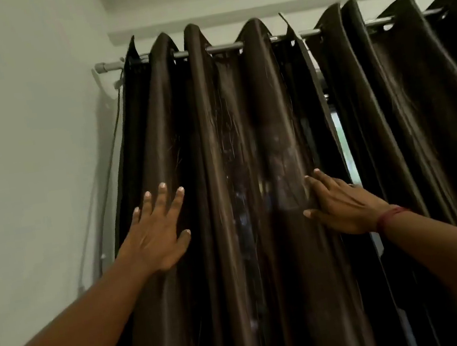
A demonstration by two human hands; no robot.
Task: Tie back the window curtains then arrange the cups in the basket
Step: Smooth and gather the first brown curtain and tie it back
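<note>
Curtains (pixel 268 285) fill the view — dark brown, glossy, hanging in deep folds from eyelets along the rod (pixel 232 45), both drawn across. The left panel (pixel 207 116) runs from the rod's left end to about its middle, and the right panel (pixel 420 114) takes over from there to the right side of the view. Between the two, a thin strip of window (pixel 342 138) shows bright. There's pale wall (pixel 24 144) on the left. The rod's capped left end sits in a white bracket (pixel 102 83) against it, with a thin cable (pixel 115 130) trailing down beside the curtain's outer edge.

Both bare arms are up. The left hand (pixel 156 237) lies flat on the outer folds of the left panel, fingers straight and spread wide, thumb out toward the middle — gripping nothing. The right hand (pixel 342 206) is laid on the inner edge of that same panel, just beside the gap. Its fingers are straight and close together, its thumb stretched across the cloth; whether the far fingers hook behind the edge I cannot tell. A red thread band (pixel 389 215) circles the right wrist. The hands sit level with each other, well apart, a few folds between them.
</note>
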